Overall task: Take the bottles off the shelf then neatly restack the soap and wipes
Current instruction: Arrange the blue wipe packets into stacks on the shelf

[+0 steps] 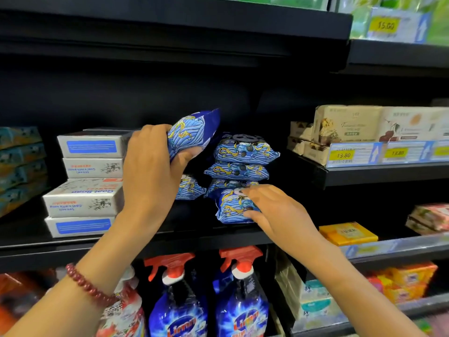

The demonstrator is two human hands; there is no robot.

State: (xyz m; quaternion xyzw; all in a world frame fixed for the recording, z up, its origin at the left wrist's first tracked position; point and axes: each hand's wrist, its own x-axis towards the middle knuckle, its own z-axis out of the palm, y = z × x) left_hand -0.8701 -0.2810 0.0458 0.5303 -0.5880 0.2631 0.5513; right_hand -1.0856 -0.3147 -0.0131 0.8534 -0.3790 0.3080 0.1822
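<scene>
On the black shelf stands a stack of white goat soap boxes at the left. My left hand grips a blue wipes pack, lifted and tilted above the shelf. To its right is a stack of blue wipes packs. My right hand rests with fingers spread on the front wipes pack at the stack's foot. One more wipes pack lies behind my left hand, partly hidden.
Blue spray bottles with red triggers stand on the shelf below. Beige boxes and yellow price tags fill the right shelf. Teal packs sit far left. A yellow box lies lower right.
</scene>
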